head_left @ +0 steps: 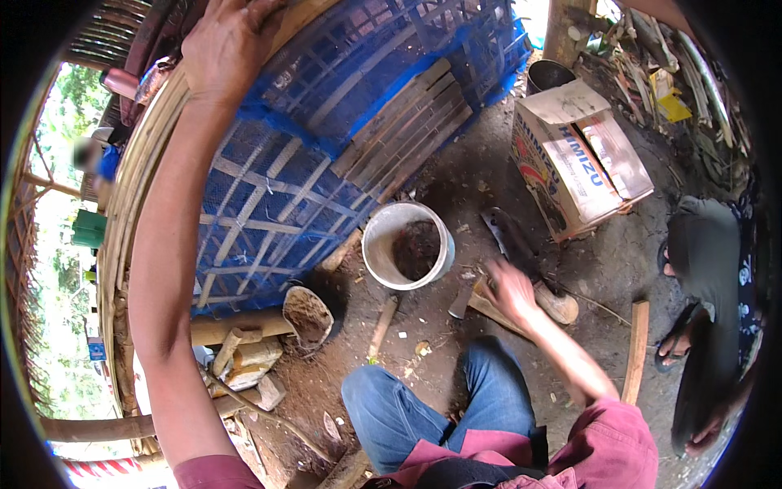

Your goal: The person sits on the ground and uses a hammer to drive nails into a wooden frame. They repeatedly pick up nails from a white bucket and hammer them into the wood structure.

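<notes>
Just beyond denim-clad knees (pixel 493 399), right of centre on the dirt floor (pixel 428 314): a right hand (pixel 513 289) low over a pale piece of wood (pixel 495 313), fingers slightly apart and blurred, whether gripping or merely touching impossible to tell. At the wood's left end, a small grey blade (pixel 459 304), joined or only alongside, hard to say. Likely stiff, fairly heavy, not easily broken; best taken around the middle of the wood, clear of the blade. Just right of the hand, a rounded wooden block (pixel 556 304), probably heavier. Farther off, a dark-bladed knife (pixel 505 236); to its left, a whitish bucket (pixel 383 244) with dark contents. Beyond, to the right, a cardboard box (pixel 586 159). At far left, a left hand (pixel 224 53) at a wooden rail (pixel 297 26), fingers bent and close together, actual grip impossible to confirm.
</notes>
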The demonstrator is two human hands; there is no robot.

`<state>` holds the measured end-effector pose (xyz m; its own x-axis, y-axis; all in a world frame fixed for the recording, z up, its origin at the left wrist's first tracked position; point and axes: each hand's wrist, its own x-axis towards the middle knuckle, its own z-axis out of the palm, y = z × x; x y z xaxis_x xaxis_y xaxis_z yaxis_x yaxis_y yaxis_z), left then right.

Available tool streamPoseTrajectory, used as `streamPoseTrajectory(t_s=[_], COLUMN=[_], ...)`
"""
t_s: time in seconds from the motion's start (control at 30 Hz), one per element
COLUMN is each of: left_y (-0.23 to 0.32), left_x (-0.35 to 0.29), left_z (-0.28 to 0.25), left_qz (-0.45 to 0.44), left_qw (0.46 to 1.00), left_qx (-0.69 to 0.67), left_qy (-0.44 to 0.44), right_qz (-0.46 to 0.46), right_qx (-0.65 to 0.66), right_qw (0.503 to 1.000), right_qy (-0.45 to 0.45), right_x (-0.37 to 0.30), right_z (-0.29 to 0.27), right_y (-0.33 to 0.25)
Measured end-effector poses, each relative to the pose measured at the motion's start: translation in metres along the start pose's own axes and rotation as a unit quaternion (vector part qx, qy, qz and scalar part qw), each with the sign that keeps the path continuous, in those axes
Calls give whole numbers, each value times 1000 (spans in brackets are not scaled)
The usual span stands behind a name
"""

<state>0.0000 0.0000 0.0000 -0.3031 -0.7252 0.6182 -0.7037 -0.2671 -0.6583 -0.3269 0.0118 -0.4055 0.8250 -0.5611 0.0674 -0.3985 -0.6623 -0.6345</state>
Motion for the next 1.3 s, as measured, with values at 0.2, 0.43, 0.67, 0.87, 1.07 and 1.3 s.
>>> streamPoseTrajectory(t_s=[0.2, 0.43, 0.67, 0.87, 1.07, 1.3], left_y=[17, -3, 6, 5, 6, 6], left_x=[-2, -12, -5, -12, -4, -8], left_z=[11, 30, 23, 24, 21, 22], left_qz=[-15, 12, -9, -16, -9, -5], left_qw=[1000, 1000, 1000, 1000, 1000, 1000], left_qx=[-10, 11, 0, -2, 1, 12], left_qy=[-2, 7, -9, -21, -14, -25], right_qz=[87, 150, 132, -73, -161, -111], right_qx=[-148, -62, 305, 760, 639, 526], right_qw=[971, 969, 932, 633, 682, 797], right_qy=[-167, -185, -145, 126, 318, 274], right_x=[-122, -117, -108, 49, 150, 187], right_z=[77, 50, -41, -86, -101, -96], right_y=[102, 83, 21, -137, -184, -187])
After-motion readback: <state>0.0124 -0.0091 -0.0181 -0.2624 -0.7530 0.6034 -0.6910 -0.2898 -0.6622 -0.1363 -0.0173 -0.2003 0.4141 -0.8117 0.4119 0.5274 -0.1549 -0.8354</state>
